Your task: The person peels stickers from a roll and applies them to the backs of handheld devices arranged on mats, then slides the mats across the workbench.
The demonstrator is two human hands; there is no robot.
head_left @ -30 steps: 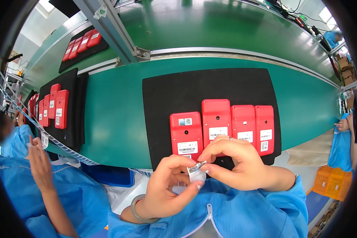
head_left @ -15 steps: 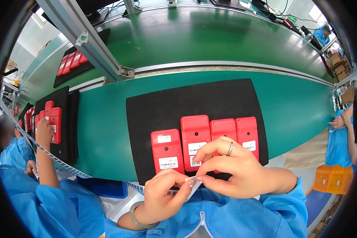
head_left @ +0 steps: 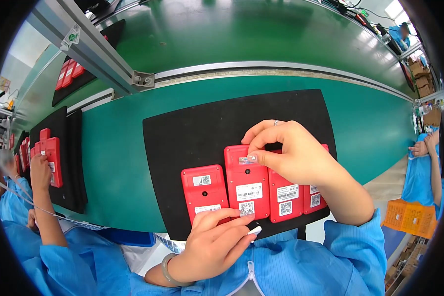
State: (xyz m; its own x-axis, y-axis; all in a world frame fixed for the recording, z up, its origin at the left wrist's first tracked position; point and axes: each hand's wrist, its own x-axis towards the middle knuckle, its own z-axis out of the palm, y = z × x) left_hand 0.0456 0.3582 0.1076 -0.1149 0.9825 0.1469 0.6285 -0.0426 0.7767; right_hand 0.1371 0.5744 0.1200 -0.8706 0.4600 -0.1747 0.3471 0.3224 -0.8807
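Note:
Several red handheld devices lie face down side by side on a black mat [head_left: 192, 133], with white printed labels on their backs. My right hand [head_left: 296, 153] pinches a small shiny sticker [head_left: 245, 160] against the upper part of the second red device [head_left: 247, 186] from the left. Below that device, my left hand [head_left: 214, 241] is closed on a label strip [head_left: 170, 243], whose white end shows at the fingertips. Its fingers partly cover the lower labels. The leftmost red device [head_left: 203, 190] carries a silvery sticker near its top.
A metal post [head_left: 91, 47] rises at the left from a rail behind the green bench [head_left: 113, 158]. On the left, a co-worker's hand [head_left: 40, 170] touches red devices on another black mat [head_left: 74, 163]. An orange crate [head_left: 409, 217] stands at the right, near another person's arms.
My hands have separated. The right hand has moved up with the sticker to the second device's top, while the left stays low with the strip. The view has shifted slightly.

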